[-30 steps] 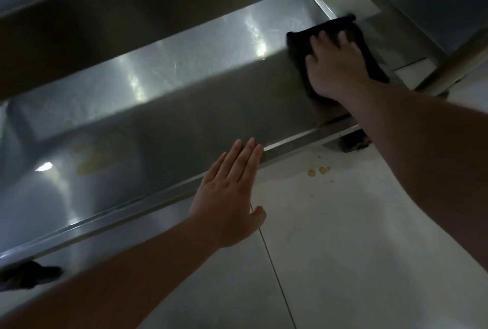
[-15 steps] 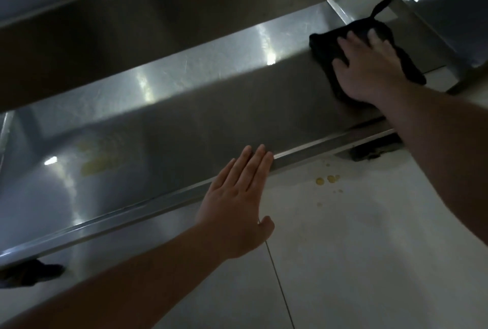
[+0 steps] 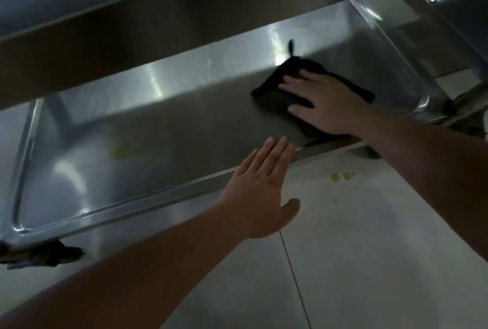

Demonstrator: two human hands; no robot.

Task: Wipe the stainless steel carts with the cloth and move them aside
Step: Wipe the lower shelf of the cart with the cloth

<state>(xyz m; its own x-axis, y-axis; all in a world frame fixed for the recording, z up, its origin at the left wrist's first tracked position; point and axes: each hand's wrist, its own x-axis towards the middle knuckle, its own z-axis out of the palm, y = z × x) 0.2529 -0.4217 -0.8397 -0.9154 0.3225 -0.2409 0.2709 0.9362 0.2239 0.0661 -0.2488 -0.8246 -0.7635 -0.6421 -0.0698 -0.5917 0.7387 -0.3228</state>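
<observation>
Wiping now: the right hand [image 3: 327, 107] lies flat, fingers spread, pressing the black cloth [image 3: 280, 88] onto the lower shelf [image 3: 163, 128] of the stainless steel cart
Left hand [image 3: 261, 191]: open and flat, gripping nothing, fingertips touching the shelf's front rim [image 3: 148, 196]
Cloth: under the right palm, toward the right end of the shelf, one loose tail sticking up beyond the fingers
Risk, missed dirt: a yellowish smear [image 3: 121, 150] sits well to the left of the cloth, beyond the left hand's fingertips; judged likely to remain if the strokes stop short of it
Risk, cart rolling: pressure from the wiping hand may push the cart away, since the left hand only rests on the rim
Risk, cloth bunching: the loose tail could fold under
Overhead: the upper shelf [image 3: 132, 46] hangs low above both hands and limits reach toward the back
Floor: yellow drops [image 3: 343, 176] on the white tiles [image 3: 369, 249] just right of the left hand, in the way of rolling
Caster [image 3: 42, 253]: dark, far left of the left forearm
</observation>
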